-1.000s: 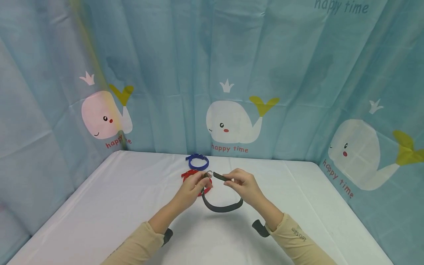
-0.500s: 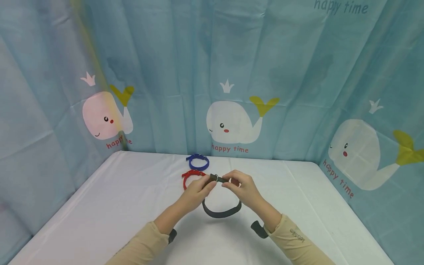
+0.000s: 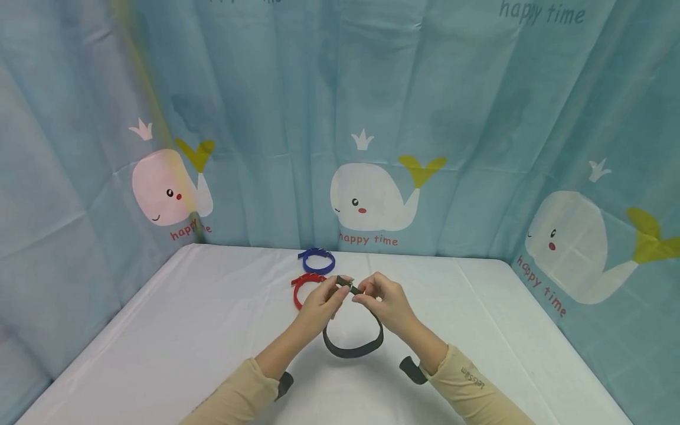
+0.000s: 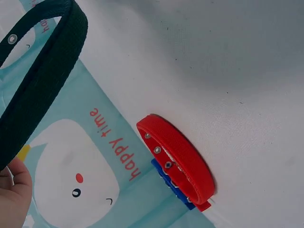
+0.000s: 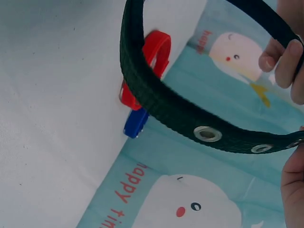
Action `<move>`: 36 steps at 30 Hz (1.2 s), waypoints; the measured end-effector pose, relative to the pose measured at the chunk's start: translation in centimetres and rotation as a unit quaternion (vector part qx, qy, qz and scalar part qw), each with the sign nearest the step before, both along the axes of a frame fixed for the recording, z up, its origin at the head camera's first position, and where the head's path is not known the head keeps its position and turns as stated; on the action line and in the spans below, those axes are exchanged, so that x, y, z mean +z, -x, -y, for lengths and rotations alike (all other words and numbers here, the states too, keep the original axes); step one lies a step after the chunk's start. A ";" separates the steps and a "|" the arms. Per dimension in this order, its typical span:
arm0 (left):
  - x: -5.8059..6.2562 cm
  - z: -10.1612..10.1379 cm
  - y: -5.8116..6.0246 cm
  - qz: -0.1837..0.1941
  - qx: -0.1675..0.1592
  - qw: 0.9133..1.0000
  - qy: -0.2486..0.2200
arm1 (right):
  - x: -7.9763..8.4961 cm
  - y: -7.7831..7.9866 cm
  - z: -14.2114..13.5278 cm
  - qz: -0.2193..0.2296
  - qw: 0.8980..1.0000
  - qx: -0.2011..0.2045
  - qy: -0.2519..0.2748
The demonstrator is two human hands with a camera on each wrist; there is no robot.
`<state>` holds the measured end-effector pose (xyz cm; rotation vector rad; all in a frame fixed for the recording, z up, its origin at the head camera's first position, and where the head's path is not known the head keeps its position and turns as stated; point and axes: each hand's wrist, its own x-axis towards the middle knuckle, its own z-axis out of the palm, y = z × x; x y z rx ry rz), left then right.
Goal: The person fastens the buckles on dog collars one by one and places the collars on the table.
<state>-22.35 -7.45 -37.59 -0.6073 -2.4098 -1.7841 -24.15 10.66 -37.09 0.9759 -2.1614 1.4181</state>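
A dark green dog collar (image 3: 353, 353) with metal eyelets hangs in a loop above the table, its ends meeting at a small metal ring or buckle. My left hand (image 3: 317, 304) pinches the collar at the buckle end. On the other side my right hand (image 3: 392, 304) pinches the strap just right of the metal piece. The woven band (image 4: 45, 85) passes close to the left wrist camera. From the right wrist, eyelets (image 5: 207, 134) show along the collar. Fingers partly hide the fastening.
Behind the hands, a red collar (image 3: 297, 292) lies on the white-covered table (image 3: 186, 330). A blue collar (image 3: 319, 271) is just beyond it, near the back edge. A blue curtain (image 3: 287, 147) with whale prints hangs around the table.
The strap end, apart from the ring a second ago, now lies through the metal piece. My hands have drawn closer together, and the joined ends tilt down to the right.
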 end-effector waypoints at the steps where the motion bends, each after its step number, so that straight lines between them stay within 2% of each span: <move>1: 0.0 0.0 0.0 0.003 0.003 1.000 -0.002 | 0.0 0.0 0.0 0.001 1.000 0.001 -0.001; 5: 0.1 0.1 -0.1 0.005 0.030 1.000 -0.004 | -0.6 -0.1 -0.9 0.027 0.999 -0.004 -0.037; 9: 0.2 0.4 -0.1 0.001 0.057 0.998 -0.031 | -1.5 -0.1 -2.0 0.096 0.993 -0.005 -0.070; 11: 0.2 0.5 -0.1 -0.001 0.058 0.997 -0.043 | -1.8 -0.2 -2.2 0.124 0.990 0.001 -0.061; 14: 0.1 0.3 0.1 0.000 0.041 0.998 -0.050 | -1.9 -0.3 -1.9 0.144 0.989 0.017 -0.032; 18: 0.2 -0.2 0.1 0.007 0.027 0.999 -0.040 | -1.6 -0.6 -1.3 0.147 0.989 0.025 -0.006; 20: 0.3 -0.3 0.1 0.007 0.031 0.999 -0.031 | -1.5 -0.7 -1.2 0.149 0.989 0.017 -0.004; 23: 0.3 -0.5 0.2 -0.002 0.041 0.999 -0.021 | -1.4 -0.5 -1.4 0.142 0.989 -0.030 0.015; 26: 0.1 -0.4 0.2 -0.015 0.044 0.999 -0.002 | -1.1 0.0 -1.8 0.116 0.988 -0.086 0.046; 28: 0.0 -0.3 0.2 -0.019 0.040 0.999 0.016 | -0.5 0.3 -1.9 0.092 0.989 -0.101 0.055; 31: -0.2 -0.3 0.3 -0.018 0.027 0.998 0.047 | 0.9 0.7 -1.6 0.070 0.995 -0.072 0.027; 33: -0.4 -0.3 0.4 -0.019 0.018 0.997 0.071 | 1.9 0.9 -1.3 0.065 0.997 -0.043 -0.012; 36: -0.5 -0.5 0.4 -0.033 -0.006 0.995 0.094 | 3.1 1.1 -0.8 0.066 0.995 -0.003 -0.076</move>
